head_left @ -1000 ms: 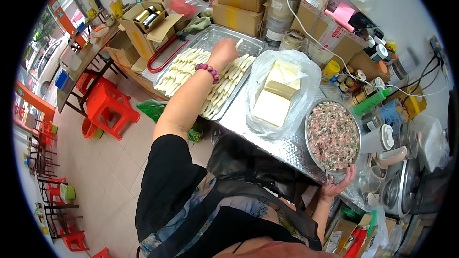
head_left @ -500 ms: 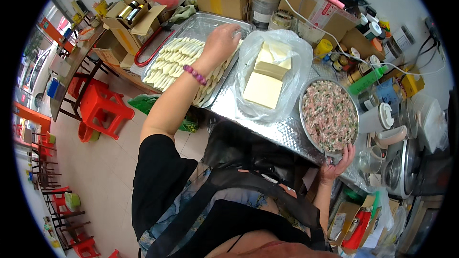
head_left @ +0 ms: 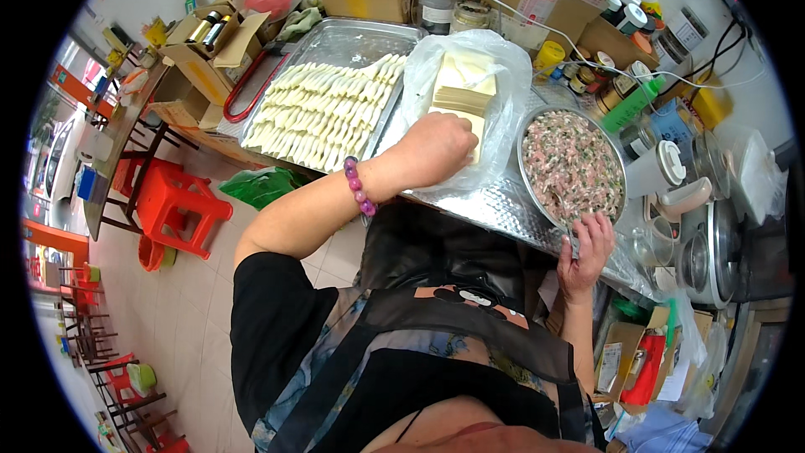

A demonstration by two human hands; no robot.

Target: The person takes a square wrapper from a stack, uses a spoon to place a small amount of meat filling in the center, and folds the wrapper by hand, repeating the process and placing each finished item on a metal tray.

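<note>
My left hand, with a purple bead bracelet at the wrist, is over the nearer of two stacks of pale square dough wrappers. Its fingers are curled together; anything between them is hidden. The wrappers sit in a clear plastic bag spread open on the metal worktop. At the near rim of a round metal bowl of minced meat with green bits is my right hand, fingers bent in; what they hold cannot be made out. Rows of folded dumplings lie on a metal tray at left.
Cardboard boxes and lidded tubs stand behind the tray. Jars, a green bottle and a white cup crowd the right side. A white cable runs across the back. Red stools stand on the floor at left.
My left hand has moved from above the dumpling tray, right and nearer, to the wrapper stack. My right hand stays by the bowl's near rim. The whole view has shifted slightly.
</note>
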